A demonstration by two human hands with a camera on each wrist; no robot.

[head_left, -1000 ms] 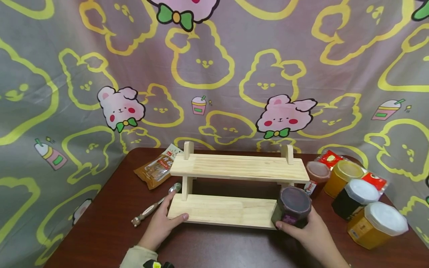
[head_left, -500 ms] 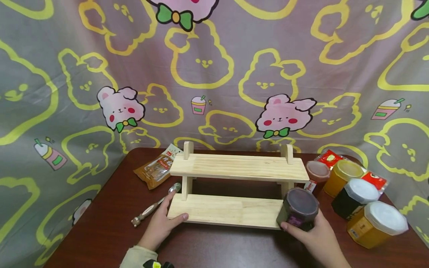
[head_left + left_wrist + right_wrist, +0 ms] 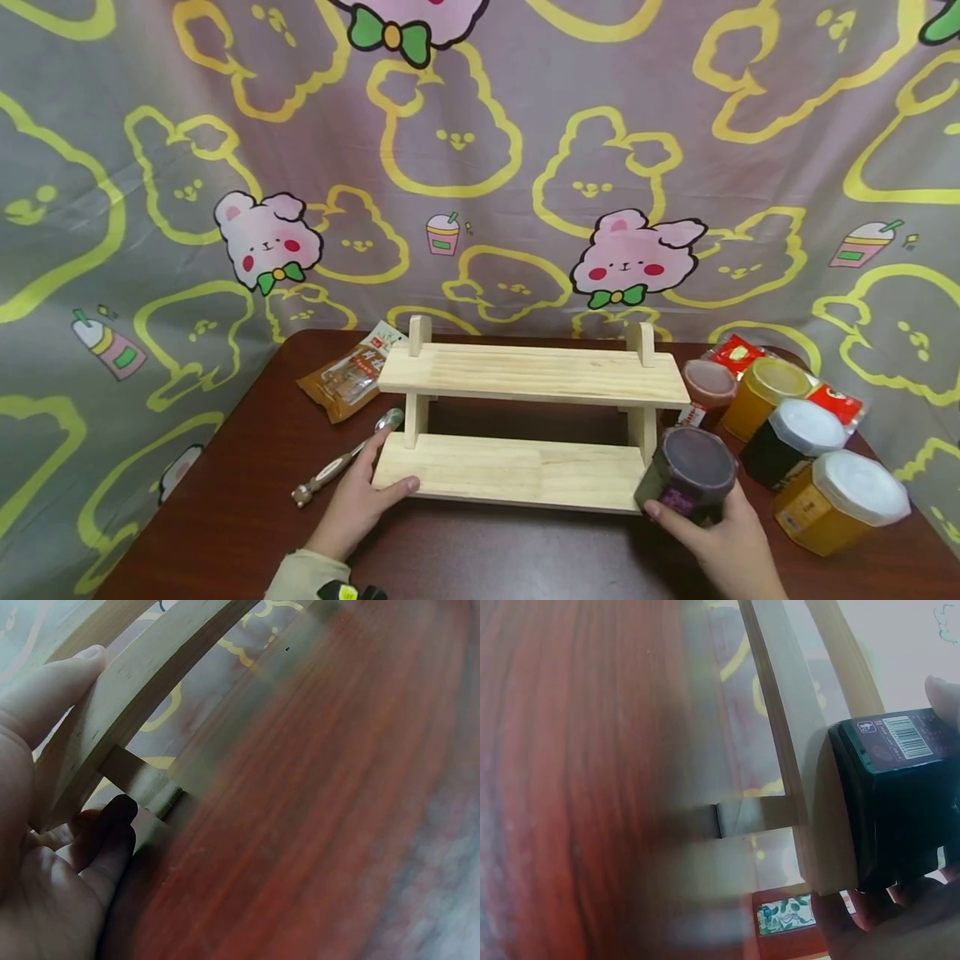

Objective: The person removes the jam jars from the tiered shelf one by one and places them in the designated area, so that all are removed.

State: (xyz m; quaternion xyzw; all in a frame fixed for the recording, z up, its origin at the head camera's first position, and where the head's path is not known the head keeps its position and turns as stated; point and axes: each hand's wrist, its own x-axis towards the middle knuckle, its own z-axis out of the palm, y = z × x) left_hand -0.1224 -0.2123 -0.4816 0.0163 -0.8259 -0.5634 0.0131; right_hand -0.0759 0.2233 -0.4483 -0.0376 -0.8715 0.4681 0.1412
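A two-tier light wooden rack point(image 3: 480, 475) stands on the table. My left hand point(image 3: 356, 508) grips the left end of its lower board, with the thumb on the front edge; the left wrist view shows this board point(image 3: 135, 697) between thumb and fingers. My right hand point(image 3: 727, 542) holds a dark, lidded jar point(image 3: 688, 471) at the right end of the lower board, thumb at its front and the other fingers mostly hidden behind it. In the right wrist view, the jar point(image 3: 907, 802) appears to touch the board point(image 3: 817, 795), and a barcode shows on its label.
Right of the rack stand a reddish jar point(image 3: 708, 387), a yellow jar point(image 3: 768, 396), a black jar point(image 3: 795, 442) and an amber jar point(image 3: 840, 500). Red packets point(image 3: 738, 357) lie behind them. At left are a brown food packet point(image 3: 352, 375) and a spoon point(image 3: 337, 468). Patterned cloth point(image 3: 480, 167) hangs behind.
My right hand has shifted the dark jar rightward along the lower board to its right end. My left hand keeps its grip on the left end, and the rack stays in place.
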